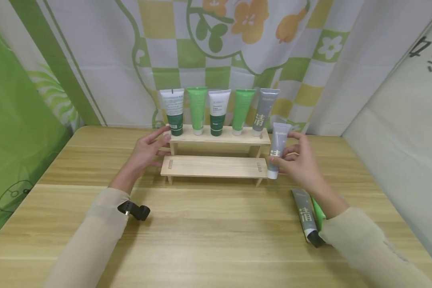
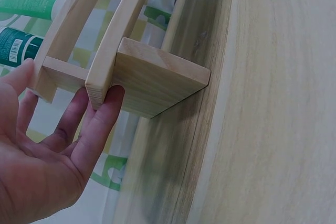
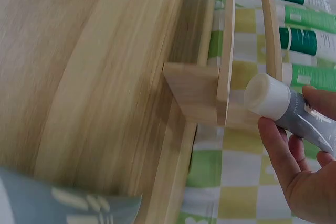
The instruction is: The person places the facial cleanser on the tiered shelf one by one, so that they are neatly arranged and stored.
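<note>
A grey squeeze tube (image 1: 281,138) with a white cap is held cap-down in my right hand (image 1: 304,164), just beyond the right end of a two-tier wooden stand (image 1: 214,166). Thumb and fingers pinch this tube (image 3: 307,121) from both sides in the right wrist view. At the stand's left end, my left hand (image 1: 144,150) touches the wood with its fingertips, spread and loosely bent. Along the upper tier stand a white-and-dark-green tube (image 1: 173,108), a green tube (image 1: 197,106), another white-and-dark-green tube (image 1: 219,106), another green tube (image 1: 242,108) and a grey tube (image 1: 264,106).
On the table (image 1: 201,232), near my right forearm, lie another grey tube (image 1: 303,206) and a bright green tube (image 1: 317,212), partly hidden by the arm. A patterned curtain (image 1: 216,72) hangs behind the stand. A pale wall panel (image 1: 399,104) stands at the right.
</note>
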